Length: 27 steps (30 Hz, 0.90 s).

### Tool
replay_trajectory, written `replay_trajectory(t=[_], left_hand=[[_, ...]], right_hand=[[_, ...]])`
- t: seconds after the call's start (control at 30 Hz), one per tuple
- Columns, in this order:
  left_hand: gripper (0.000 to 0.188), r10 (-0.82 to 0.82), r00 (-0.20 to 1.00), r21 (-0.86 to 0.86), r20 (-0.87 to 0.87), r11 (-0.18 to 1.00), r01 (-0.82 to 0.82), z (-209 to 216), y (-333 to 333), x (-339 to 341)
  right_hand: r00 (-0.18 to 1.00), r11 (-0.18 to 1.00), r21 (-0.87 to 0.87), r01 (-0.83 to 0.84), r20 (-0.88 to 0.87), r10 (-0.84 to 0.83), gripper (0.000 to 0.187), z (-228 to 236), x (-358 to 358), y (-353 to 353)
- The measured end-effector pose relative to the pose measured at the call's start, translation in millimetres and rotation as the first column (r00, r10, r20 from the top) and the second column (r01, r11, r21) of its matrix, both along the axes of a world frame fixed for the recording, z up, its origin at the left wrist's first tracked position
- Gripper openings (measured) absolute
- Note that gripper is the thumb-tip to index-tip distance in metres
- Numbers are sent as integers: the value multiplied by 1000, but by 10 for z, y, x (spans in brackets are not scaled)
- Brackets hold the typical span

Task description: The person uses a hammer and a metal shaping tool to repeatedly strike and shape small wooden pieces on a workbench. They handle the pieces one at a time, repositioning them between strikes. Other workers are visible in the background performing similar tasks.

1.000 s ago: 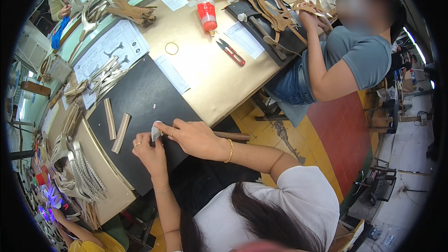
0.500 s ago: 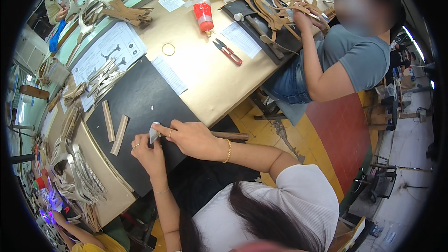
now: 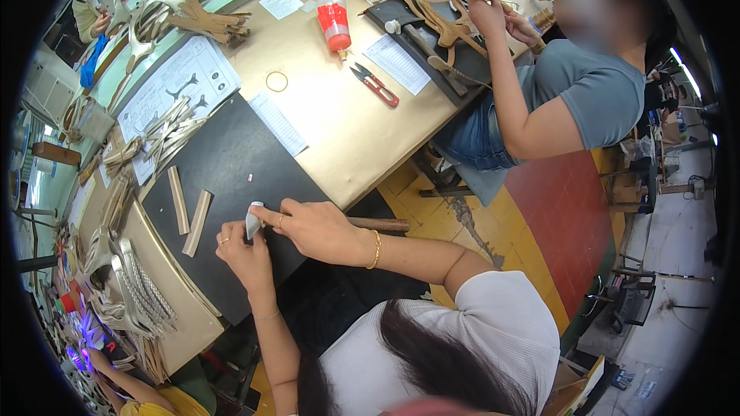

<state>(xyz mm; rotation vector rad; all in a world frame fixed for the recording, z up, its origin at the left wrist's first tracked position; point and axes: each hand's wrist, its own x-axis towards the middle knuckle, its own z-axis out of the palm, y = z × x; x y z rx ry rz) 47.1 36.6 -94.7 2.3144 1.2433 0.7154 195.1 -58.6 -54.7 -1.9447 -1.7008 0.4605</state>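
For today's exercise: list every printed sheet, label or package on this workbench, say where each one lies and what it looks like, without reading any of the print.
Large white sheet with dark outline drawings: left of the bench, tilted.
Narrow white printed slip: at the black mat's edge.
White printed sheet: beside the red snips.
Small white slip: far end of the bench.
Red glue bottle with clear cap: lying on the tan benchtop.

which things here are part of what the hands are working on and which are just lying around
In hand:
left hand
right hand
small white piece, pinched between both hands
black mat beneath them

Lying about:
two tan strips
red snips
red glue bottle
rubber ring
paper slip
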Motion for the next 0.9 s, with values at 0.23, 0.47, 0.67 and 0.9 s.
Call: replay_trajectory(t=[0.23, 0.47, 0.67, 0.9], left_hand=[[12, 13, 1000, -49, -7, 999, -13, -1, 0, -2], [11, 21, 999, -69, -26, 997, -23, 11, -3, -1], [10, 24, 1000, -50, -7, 998, -24, 22, -8, 7], [10, 22, 1000, -47, -15, 999, -23, 15, -6, 8]], right_hand=[[1000, 1000, 7, 7, -3, -7, 55, 0, 0, -2], [1000, 1000, -7, -7, 3, 7, 55, 22, 7, 5], [1000, 1000, -15, -2, 10, 2, 55, 28, 1, 2], [1000, 1000, -12, -10, -19, 10, 54, 62, 11, 3]])
